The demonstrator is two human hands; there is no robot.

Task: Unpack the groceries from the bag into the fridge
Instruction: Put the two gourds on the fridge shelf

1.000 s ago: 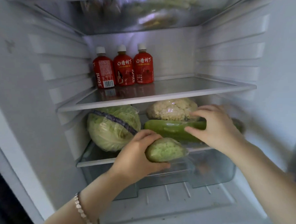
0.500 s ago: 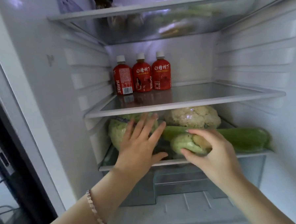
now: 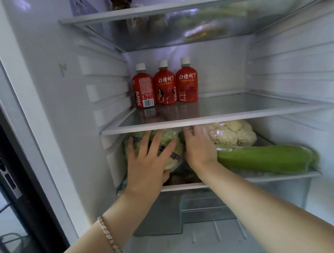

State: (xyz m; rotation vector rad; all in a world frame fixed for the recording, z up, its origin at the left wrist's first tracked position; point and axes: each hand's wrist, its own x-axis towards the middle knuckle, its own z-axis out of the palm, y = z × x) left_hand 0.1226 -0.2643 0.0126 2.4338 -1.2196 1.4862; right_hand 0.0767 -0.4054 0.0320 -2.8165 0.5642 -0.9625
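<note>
In the open fridge, my left hand (image 3: 147, 163) lies with spread fingers on a plastic-wrapped cabbage (image 3: 169, 136) at the left of the lower glass shelf (image 3: 271, 178). Beside it, my right hand (image 3: 199, 148) reaches in between the cabbage and a wrapped cauliflower (image 3: 233, 134), its fingers stretched toward the back over the near end of a long green gourd (image 3: 264, 159). The gourd lies along the shelf's front right. Whatever sits under my right palm is hidden. No grocery bag is in view.
Three red juice bottles (image 3: 165, 84) stand at the back left of the middle shelf (image 3: 220, 120). A top shelf (image 3: 175, 9) holds blurred items. A clear drawer (image 3: 205, 207) sits below the lower shelf. The fridge's left wall and frame (image 3: 47, 152) are close to my left arm.
My left hand slid further onto the cabbage. My right hand moved left and deeper between cabbage and cauliflower, and the small green wrapped vegetable it touched is out of sight.
</note>
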